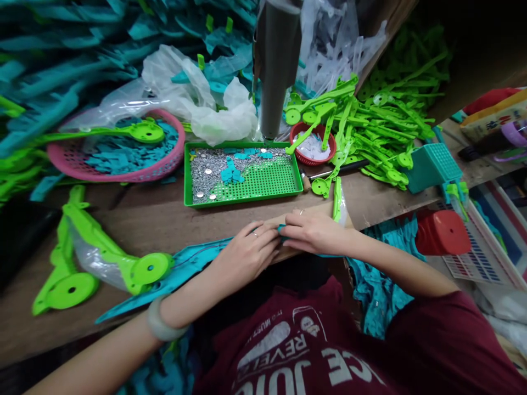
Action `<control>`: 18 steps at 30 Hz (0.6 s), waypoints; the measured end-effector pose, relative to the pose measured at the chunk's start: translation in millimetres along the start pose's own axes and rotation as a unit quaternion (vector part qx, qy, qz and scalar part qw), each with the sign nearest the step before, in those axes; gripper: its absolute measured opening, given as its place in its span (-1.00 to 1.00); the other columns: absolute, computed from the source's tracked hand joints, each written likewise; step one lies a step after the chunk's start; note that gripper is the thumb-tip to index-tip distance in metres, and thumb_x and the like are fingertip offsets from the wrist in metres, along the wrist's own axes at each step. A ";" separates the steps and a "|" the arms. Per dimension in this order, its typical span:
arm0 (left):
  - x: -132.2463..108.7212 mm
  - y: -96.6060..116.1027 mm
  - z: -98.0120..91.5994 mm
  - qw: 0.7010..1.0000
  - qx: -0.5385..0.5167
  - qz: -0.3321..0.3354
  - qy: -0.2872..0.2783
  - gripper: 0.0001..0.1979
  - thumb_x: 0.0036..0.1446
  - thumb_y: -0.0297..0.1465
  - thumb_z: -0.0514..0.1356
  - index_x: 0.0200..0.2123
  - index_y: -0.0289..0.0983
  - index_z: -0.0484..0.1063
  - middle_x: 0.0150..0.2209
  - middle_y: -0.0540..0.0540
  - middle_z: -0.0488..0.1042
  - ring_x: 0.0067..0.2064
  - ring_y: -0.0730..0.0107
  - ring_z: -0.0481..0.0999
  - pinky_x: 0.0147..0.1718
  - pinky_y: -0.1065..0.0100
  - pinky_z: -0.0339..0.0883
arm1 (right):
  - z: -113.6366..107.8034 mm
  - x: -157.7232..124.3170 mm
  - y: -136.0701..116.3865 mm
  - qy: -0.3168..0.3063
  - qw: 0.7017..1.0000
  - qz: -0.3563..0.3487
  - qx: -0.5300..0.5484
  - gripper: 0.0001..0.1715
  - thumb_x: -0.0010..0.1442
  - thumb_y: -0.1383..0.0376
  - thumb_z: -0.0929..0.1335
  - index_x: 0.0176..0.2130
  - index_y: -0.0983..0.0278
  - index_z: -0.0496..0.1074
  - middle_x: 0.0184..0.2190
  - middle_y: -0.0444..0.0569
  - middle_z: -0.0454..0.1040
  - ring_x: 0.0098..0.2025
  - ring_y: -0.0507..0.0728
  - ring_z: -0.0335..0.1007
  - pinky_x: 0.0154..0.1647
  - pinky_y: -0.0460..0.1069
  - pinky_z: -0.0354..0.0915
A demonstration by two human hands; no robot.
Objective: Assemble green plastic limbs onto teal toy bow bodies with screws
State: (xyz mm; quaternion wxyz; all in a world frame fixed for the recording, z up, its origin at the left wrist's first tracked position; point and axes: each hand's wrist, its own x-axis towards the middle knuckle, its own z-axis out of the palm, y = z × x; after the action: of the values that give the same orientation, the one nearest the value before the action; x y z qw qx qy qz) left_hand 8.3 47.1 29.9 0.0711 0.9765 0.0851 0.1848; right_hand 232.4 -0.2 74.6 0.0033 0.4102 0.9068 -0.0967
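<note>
A long, thin teal plastic part (197, 262) lies along the table's front edge and runs under both hands. My left hand (254, 249), with a ring and a pale bangle at the wrist, is closed over it with curled fingers. Close beside it, my right hand (315, 233) has its fingers pinched together at a bit of teal plastic (281, 228) showing between the hands. Whether that bit belongs to the long part cannot be made out, as fingers cover it. Left of them rest bright green plastic arms with round ends (150, 270), with clear plastic film between.
A green tray (242, 203) holds small metal pins and teal pieces. Behind it stands a grey metal post (280, 71). A pink basket (177, 148) sits left, a small red basket (313, 161) right. Green parts (379, 131) and teal parts (61, 71) are heaped around.
</note>
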 end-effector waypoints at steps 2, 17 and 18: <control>0.0 -0.3 -0.6 1.000 -0.007 -0.003 0.006 -0.74 0.40 -0.47 0.03 -0.13 -0.33 0.54 -0.07 -0.19 0.60 0.03 0.17 0.54 0.15 0.09 0.32 | 4.1 -0.7 0.1 0.011 1.000 0.015 -0.005 -0.69 0.44 0.28 0.21 -0.22 0.34 0.47 -0.27 0.05 0.42 -0.20 0.16 0.28 -0.24 0.02 0.19; -0.6 -1.8 0.3 1.000 -0.019 -0.001 0.004 -0.78 0.38 -0.48 0.07 -0.15 -0.33 0.53 -0.10 -0.19 0.59 -0.01 0.19 0.55 0.11 0.09 0.32 | 2.9 13.7 7.4 -0.016 0.965 0.124 0.232 -0.87 0.33 0.40 0.32 -0.29 0.35 0.44 -0.30 -0.04 0.37 -0.26 0.08 0.29 -0.22 -0.04 0.20; -0.6 -2.1 0.9 1.000 -0.022 -0.002 0.002 -0.79 0.38 -0.48 0.07 -0.15 -0.32 0.53 -0.10 -0.19 0.59 -0.02 0.19 0.55 0.12 0.09 0.32 | 1.4 12.4 8.1 -0.022 0.960 0.111 0.257 -0.87 0.33 0.40 0.32 -0.29 0.34 0.44 -0.31 -0.06 0.37 -0.27 0.07 0.30 -0.22 -0.05 0.21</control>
State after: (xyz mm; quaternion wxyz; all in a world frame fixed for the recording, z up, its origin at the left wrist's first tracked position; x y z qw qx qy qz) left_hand 7.8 49.0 28.5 0.0929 0.9741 0.0829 0.1890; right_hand 230.0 14.0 70.8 -0.0716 0.4927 0.8001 -0.3347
